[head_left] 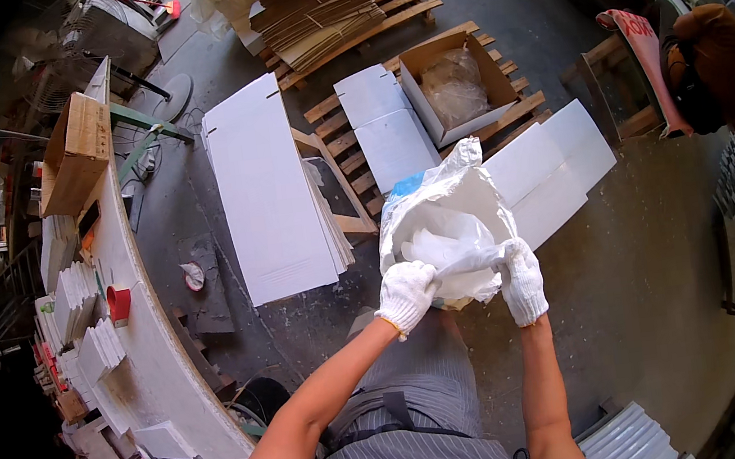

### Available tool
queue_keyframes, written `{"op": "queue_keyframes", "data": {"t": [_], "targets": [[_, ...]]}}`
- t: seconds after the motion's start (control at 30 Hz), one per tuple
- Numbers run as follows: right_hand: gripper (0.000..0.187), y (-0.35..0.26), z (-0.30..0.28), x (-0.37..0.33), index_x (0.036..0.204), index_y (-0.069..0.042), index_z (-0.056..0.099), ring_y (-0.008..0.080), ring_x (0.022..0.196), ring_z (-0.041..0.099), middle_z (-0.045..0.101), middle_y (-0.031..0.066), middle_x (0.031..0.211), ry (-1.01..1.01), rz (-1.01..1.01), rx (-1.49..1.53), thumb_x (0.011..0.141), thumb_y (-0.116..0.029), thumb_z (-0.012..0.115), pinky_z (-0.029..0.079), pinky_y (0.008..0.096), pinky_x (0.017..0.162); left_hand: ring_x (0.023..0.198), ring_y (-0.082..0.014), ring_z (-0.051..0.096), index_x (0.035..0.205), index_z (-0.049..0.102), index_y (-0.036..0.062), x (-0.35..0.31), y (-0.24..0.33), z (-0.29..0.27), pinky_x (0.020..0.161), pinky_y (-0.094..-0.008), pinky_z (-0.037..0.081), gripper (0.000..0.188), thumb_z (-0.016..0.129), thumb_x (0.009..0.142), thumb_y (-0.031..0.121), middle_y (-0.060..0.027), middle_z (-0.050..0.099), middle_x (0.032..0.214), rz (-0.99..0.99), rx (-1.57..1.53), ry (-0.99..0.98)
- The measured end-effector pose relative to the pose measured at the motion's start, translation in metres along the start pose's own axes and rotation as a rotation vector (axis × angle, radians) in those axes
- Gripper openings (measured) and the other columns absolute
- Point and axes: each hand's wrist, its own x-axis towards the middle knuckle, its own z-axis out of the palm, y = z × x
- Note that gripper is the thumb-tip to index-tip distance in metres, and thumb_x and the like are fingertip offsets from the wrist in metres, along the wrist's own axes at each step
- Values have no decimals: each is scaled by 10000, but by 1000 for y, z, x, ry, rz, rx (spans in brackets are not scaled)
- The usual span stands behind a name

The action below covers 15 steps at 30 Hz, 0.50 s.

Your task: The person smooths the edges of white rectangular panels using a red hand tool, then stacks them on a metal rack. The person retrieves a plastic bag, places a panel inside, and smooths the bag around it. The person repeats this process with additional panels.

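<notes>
A white sack [469, 163] with a blue patch stands with its mouth open in front of me. Inside its mouth lies a thin translucent plastic bag [445, 237]. Both my hands wear white knitted gloves. My left hand [408, 296] is closed on the near edge of the plastic bag, at the sack's left front. My right hand [523, 282] is closed at the right side of the mouth, where the same plastic film stretches across to it. The right fingertips are partly hidden by the film and the sack's crumpled rim. How full the sack is cannot be made out.
Flat white cardboard [267, 186] is stacked left of the sack. Behind it, a wooden pallet [344, 141] bears an open carton [456, 133]. A long workbench [158, 344] with a red tape roll [118, 303] runs along the left. Another person [716, 67] is at far right.
</notes>
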Motion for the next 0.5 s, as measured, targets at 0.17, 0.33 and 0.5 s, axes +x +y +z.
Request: {"op": "queue_keyframes", "data": {"t": [0.17,0.33,0.5], "targets": [[199,18,20,29,1152,-23,578,113,945,571,613,37,1026,150,-113,-261,1022,-172,554,483,269,875,845,-353,625,934,590,25,-8,20,8,763,-426,492,226,586,874,242,-184,617,900,-343,-450,-124],[543,14,39,4,1364,8,473,213,1140,575,592,142,1232,-1,-59,-605,907,-170,707,473,344,988,781,-169,616,1035,653,-24,10,2,-8,709,-311,499,308,675,838,213,-75,663,885,-690,-986,-102],[682,46,36,-18,1370,-9,492,323,1216,559,555,212,1324,-257,-1,-840,840,-345,759,436,396,1036,857,-142,630,1152,654,-31,24,-4,7,737,-276,523,358,703,894,213,-89,681,1031,-813,-1158,-282]]}}
